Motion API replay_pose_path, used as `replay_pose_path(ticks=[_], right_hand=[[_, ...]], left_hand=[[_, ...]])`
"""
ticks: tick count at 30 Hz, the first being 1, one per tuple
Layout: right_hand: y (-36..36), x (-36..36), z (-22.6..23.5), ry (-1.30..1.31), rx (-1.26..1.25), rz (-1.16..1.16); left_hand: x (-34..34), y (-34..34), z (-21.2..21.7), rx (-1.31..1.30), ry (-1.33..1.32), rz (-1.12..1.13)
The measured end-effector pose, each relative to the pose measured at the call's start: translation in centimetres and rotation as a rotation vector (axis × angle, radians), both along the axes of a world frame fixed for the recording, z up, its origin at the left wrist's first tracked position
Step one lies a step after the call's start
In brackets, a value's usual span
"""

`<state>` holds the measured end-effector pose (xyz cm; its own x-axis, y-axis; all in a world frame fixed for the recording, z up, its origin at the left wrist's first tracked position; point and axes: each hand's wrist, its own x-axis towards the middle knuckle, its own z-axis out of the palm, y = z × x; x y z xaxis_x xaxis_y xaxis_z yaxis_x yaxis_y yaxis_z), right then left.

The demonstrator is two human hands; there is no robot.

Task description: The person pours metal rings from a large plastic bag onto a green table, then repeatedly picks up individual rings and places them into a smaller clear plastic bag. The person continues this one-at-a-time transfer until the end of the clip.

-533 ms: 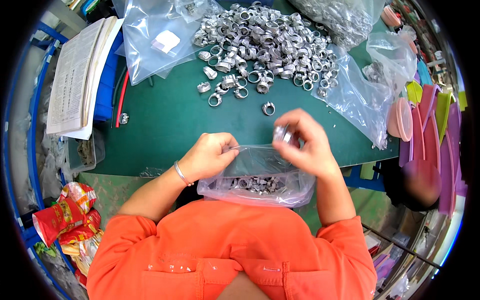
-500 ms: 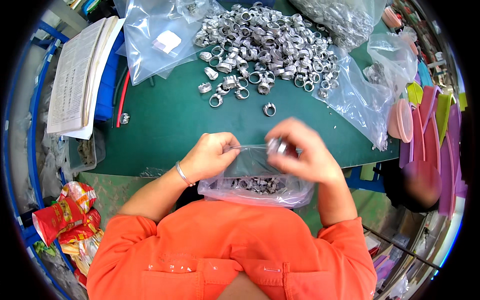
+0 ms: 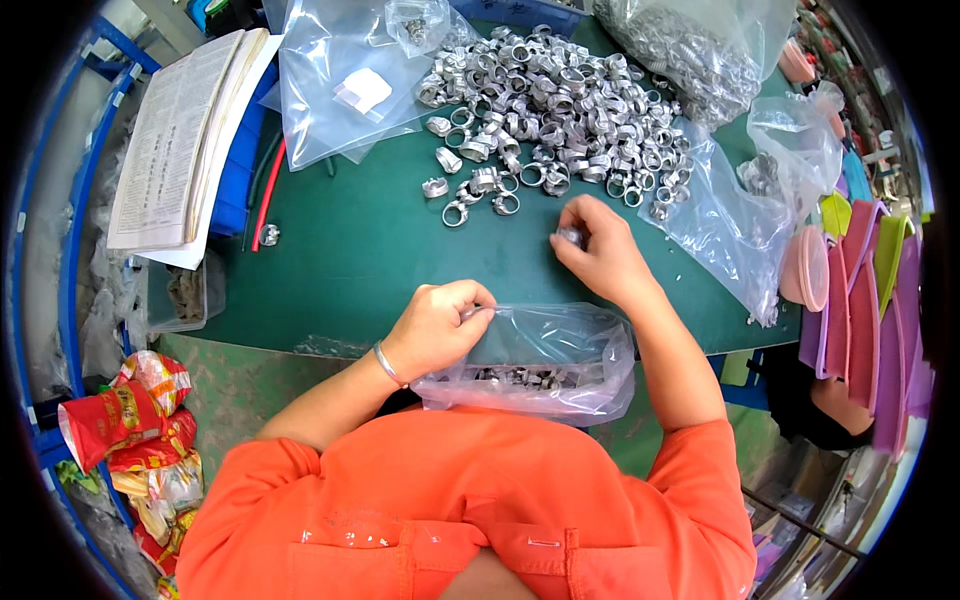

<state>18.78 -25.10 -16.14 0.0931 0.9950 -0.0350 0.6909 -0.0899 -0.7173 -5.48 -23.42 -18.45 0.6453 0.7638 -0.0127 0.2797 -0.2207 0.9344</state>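
Note:
My left hand pinches the rim of a clear plastic bag at the table's near edge. Inside the bag lie several small metal rings. Beyond the bag, my right hand is low over the table, its fingers curled around a silvery metal ring, mostly hidden by them. Past that hand spreads a large heap of similar metal rings, chunky on one side. A few loose ones sit at the heap's near left edge.
A flat clear bag lies left of the heap, another to its right. An open booklet rests on a blue bin at left, near a red rod. A full bag stands at far right.
My right hand has moved from above the bag out to the table, where a lone ring lay; that ring no longer shows there. My left hand still pinches the bag's rim.

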Motion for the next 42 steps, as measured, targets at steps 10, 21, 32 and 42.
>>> replay_pose_path(ticks=[10, 21, 32, 42], right_hand=[[2.6, -0.3, 0.1, -0.284, 0.299, 0.125], [1.2, 0.8, -1.5, -0.237, 0.144, -0.04], [2.8, -1.6, 2.5, -0.248, 0.138, 0.153], [4.7, -0.8, -1.6, -0.366, 0.264, 0.156]], left_hand=[[-0.1, 0.1, 0.5, -0.071, 0.066, -0.01], [-0.2, 0.1, 0.2, -0.025, 0.019, -0.011], [-0.3, 0.0, -0.5, 0.009, 0.001, 0.001], [-0.4, -0.1, -0.1, -0.002, -0.005, 0.004]])
